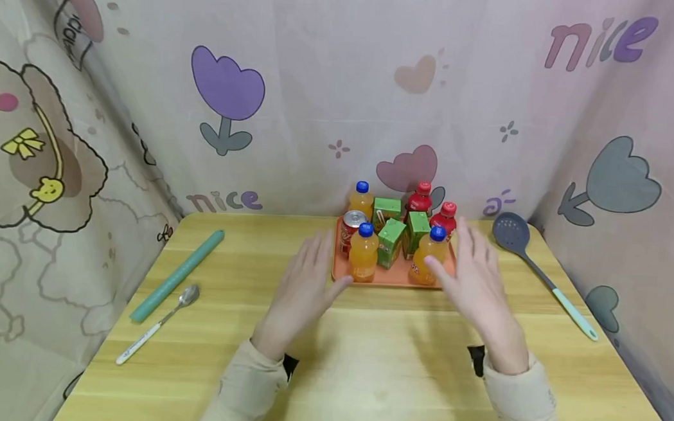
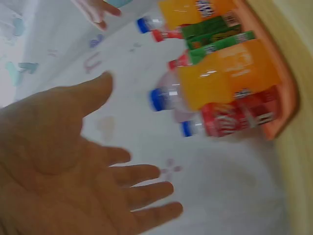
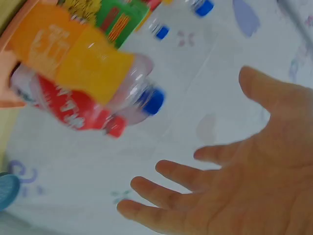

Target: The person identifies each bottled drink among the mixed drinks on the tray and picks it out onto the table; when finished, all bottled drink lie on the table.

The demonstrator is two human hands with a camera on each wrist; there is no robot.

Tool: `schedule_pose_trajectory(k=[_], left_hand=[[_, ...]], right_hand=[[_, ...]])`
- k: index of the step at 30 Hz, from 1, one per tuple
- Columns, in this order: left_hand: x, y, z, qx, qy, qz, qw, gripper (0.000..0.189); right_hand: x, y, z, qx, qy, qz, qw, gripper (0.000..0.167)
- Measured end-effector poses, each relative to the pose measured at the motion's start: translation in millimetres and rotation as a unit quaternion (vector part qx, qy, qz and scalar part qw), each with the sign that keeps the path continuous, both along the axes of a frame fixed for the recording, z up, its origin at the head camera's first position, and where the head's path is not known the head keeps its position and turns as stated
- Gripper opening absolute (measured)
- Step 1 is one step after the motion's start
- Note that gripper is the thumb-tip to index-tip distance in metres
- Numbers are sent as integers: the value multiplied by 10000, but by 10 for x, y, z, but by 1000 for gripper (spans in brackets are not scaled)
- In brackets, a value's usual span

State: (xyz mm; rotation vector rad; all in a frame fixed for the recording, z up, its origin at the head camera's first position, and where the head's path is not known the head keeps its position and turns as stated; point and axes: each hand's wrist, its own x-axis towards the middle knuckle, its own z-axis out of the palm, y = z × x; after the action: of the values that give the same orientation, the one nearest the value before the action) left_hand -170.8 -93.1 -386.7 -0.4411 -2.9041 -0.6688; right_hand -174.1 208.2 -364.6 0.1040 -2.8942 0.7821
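Note:
An orange tray (image 1: 391,285) near the back of the table bears several drinks. Orange soda bottles with blue caps, one at the front left (image 1: 363,257) and one at the front right (image 1: 425,254), stand upright on it. Among them are a red soda can (image 1: 350,227), green drink cartons (image 1: 390,243) and red-capped bottles (image 1: 444,217). My left hand (image 1: 303,286) hovers left of the tray's front corner, fingers straight, holding nothing. On the other side, my right hand (image 1: 477,283) is held with thumb spread in front of the right bottle; in the right wrist view its palm is bare.
At the left lie a green rod (image 1: 178,277) and a metal spoon (image 1: 159,324) with a white handle. A dark skimmer (image 1: 511,233) with a mint handle rests at the right. Printed curtains (image 1: 322,74) hang behind the table and at its sides.

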Motion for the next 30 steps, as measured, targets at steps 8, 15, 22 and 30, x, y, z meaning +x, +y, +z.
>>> schedule_pose_trajectory(k=[8,15,22,30], left_hand=[[-413,76,-170,2089,-640,-78,9758,80],[-615,230,-336,2924,-688,-307,9533,71],[-709,367,-417,3336,-912,-325,9377,67],[-735,448,-472,3389,-894,-213,9363,67]], right_hand=[[-330,403,-195,-435,-552,-501,9963,96],[-571,536,-496,-638,-1621,-481,9835,99],[-700,626,-627,-269,-2133,-356,9760,101],[-787,695,-728,-990,-2464,-89,9640,83]])
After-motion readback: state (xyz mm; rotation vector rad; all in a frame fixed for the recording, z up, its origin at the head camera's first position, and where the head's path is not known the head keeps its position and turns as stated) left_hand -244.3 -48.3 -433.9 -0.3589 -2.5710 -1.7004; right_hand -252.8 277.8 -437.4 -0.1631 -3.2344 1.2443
